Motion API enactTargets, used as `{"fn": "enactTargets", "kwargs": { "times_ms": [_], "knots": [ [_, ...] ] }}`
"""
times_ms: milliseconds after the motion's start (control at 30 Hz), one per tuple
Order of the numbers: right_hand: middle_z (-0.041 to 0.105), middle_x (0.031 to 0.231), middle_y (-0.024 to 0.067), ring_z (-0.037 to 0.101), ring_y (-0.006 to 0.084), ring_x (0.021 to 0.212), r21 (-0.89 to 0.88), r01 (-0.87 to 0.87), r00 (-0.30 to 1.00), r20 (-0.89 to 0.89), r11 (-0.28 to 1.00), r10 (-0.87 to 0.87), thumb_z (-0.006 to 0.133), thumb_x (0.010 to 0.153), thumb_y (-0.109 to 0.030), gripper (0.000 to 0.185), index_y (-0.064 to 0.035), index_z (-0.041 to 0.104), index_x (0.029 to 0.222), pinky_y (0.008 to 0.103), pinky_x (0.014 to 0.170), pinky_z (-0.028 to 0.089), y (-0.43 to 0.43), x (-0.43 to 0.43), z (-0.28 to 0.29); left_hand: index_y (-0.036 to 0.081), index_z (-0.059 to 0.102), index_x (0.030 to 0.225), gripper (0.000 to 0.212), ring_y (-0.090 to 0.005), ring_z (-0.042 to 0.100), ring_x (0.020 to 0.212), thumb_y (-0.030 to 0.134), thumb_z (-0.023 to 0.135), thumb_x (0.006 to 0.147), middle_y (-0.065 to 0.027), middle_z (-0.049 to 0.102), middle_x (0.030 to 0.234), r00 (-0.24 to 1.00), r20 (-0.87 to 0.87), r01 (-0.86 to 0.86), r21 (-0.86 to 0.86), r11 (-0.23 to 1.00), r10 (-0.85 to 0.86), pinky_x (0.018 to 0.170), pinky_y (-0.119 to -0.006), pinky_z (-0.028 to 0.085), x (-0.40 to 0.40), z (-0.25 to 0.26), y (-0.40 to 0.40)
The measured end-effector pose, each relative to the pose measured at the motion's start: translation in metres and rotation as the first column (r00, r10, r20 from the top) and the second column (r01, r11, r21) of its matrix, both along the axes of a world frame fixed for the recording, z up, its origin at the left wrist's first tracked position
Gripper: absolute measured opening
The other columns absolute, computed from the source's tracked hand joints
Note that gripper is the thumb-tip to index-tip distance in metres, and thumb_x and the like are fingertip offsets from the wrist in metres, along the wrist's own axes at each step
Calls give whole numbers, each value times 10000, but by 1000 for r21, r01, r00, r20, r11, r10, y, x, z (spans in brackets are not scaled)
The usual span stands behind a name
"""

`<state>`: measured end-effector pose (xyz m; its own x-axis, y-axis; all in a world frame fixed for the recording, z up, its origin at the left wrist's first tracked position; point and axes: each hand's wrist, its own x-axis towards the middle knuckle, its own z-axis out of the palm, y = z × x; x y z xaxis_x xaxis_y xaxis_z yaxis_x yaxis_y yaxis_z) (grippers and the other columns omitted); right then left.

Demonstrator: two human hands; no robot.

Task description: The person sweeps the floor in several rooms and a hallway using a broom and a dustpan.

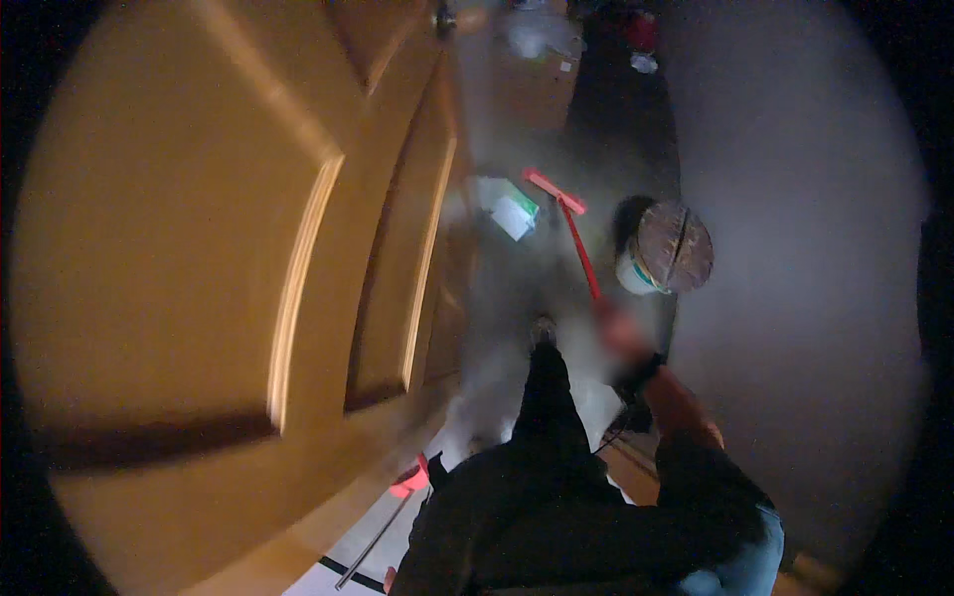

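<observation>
My right hand (620, 328), blurred, is closed around the red handle (580, 249) of a floor squeegee or broom. Its pinkish-red crossbar head (553, 191) points away from me, above or on the grey floor. Only a small bit of my left hand (390, 579) shows at the bottom edge, by my dark clothing. Close to it lies or hangs a pink dustpan (410, 479) with a long metal handle (373, 541). Whether my left hand holds anything is hidden.
A wooden panelled door (320, 298) fills the left side; a pale wall (790, 246) runs along the right. A bucket with a round brown lid (674, 247) stands by the wall. Beside the crossbar lies a white-and-green packet (514, 214). Farther off is a cardboard box (533, 89).
</observation>
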<state>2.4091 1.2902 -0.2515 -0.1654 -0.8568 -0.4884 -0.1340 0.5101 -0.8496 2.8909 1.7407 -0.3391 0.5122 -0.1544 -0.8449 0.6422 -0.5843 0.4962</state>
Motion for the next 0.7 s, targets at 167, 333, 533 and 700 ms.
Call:
{"fn": "enactTargets", "kwargs": {
  "times_ms": [167,333,533,700],
  "knots": [
    [504,609,73,504,170,485,-47,-141,959,-253,989,125,477,807,-96,169,-65,508,969,314,404,386,-131,-35,11,116,448,877,222,-190,438,574,307,547,823,-41,409,687,988,-3,152,130,980,-153,491,-324,392,-31,83,-91],
    [544,644,134,565,213,540,93,-267,907,-312,959,283,470,794,-74,239,-70,499,1032,348,465,433,-307,-33,-92,117,452,880,221,-192,446,577,309,546,824,-43,422,694,969,-62,248,246,937,-240,491,-324,391,-80,14,-194],
    [549,654,180,570,258,538,-308,-594,667,-704,744,242,479,763,-39,314,-78,500,1074,372,489,455,-410,-78,-192,119,456,882,219,-194,457,582,312,544,825,-45,437,702,940,-105,338,396,854,-323,490,-325,389,-108,58,-275],
    [555,672,157,572,242,569,-87,-544,724,-552,835,414,478,778,-48,307,-70,498,1084,358,500,457,-407,-106,-212,121,459,884,219,-196,466,586,314,543,826,-47,450,709,923,-134,382,442,811,-362,490,-326,387,-117,81,-311]
  ]
}}
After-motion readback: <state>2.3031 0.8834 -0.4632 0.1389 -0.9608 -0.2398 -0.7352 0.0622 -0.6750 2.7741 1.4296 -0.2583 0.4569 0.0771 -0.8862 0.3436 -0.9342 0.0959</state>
